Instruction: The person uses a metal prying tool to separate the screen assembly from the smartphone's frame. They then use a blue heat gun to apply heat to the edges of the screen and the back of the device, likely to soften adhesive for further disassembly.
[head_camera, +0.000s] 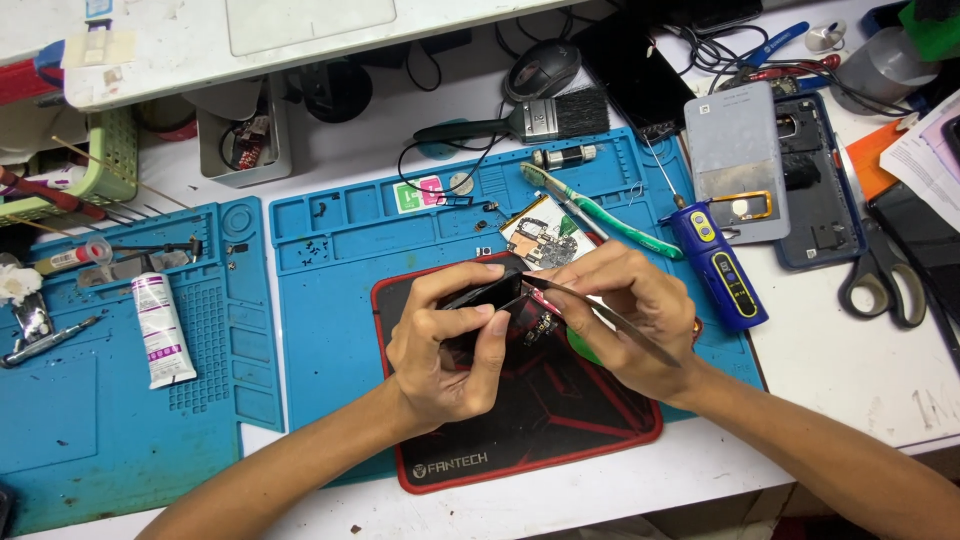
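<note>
My left hand (445, 335) grips a small black phone part (482, 292) above a black mouse pad with a red edge (520, 440). My right hand (625, 315) holds metal tweezers (600, 315), whose tips reach the part between my two hands. A circuit board (545, 238) lies just beyond my fingers on the blue silicone work mat (330, 310).
A green toothbrush (600, 212), a blue electric screwdriver (722, 265), a black brush (530, 120) and an opened phone body (815, 180) lie behind. Scissors (885, 275) sit at right. A second blue mat (90, 420) at left carries a white glue tube (160, 330) and small tools.
</note>
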